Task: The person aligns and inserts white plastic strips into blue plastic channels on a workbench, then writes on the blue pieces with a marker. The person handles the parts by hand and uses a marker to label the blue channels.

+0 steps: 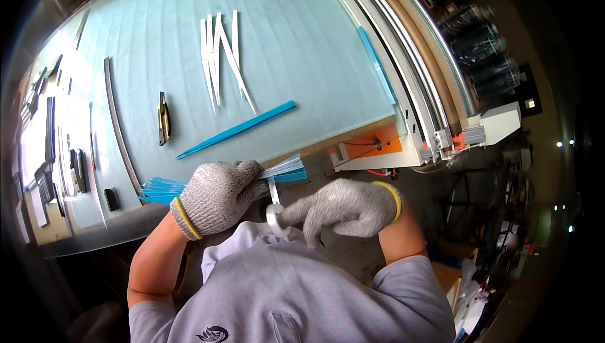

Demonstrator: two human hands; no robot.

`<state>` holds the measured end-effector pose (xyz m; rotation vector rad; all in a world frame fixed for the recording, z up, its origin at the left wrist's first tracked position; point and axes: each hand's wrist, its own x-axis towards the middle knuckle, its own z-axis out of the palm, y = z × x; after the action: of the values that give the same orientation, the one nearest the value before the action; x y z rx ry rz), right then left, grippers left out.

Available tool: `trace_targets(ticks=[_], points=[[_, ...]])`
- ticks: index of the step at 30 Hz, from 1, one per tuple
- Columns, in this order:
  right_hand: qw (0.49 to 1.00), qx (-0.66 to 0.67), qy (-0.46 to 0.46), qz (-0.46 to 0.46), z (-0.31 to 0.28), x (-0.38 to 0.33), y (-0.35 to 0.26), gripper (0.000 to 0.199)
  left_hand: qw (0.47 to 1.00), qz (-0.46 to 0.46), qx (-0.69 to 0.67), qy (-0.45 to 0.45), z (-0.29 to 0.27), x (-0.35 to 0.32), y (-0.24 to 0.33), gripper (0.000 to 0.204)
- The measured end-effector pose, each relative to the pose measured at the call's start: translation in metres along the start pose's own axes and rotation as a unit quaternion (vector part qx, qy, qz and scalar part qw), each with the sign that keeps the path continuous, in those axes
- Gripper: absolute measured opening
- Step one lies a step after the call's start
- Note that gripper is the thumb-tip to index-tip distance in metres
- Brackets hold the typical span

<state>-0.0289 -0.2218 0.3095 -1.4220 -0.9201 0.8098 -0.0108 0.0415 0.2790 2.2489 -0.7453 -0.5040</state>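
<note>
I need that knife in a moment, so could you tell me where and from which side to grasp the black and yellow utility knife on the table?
Take the utility knife across the middle of its handle, coming straight down from above: it lies flat and alone on the blue table, its long sides clear for fingers.

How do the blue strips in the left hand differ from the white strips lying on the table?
The blue strips are bunched in the gloved left hand at the table edge; the white strips lie loose, farther up the table. Blue ones fan out at both ends; white ones overlap unevenly. Both are long, thin and pointed.
</note>
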Motion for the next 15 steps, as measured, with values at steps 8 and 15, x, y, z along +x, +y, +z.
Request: trace_targets(ticks=[8, 15], points=[[0.984, -0.063, 0.159, 0.044, -0.024, 0.006, 0.055, 0.024, 0.995, 0.080, -0.044, -0.032, -0.001, -0.010, 0.012, 0.026], [0.999, 0.000, 0.042, -0.029, -0.033, 0.027, 0.009, 0.025, 0.999, 0.037, 0.025, -0.019, 0.009, -0.006, 0.006, 0.026]])
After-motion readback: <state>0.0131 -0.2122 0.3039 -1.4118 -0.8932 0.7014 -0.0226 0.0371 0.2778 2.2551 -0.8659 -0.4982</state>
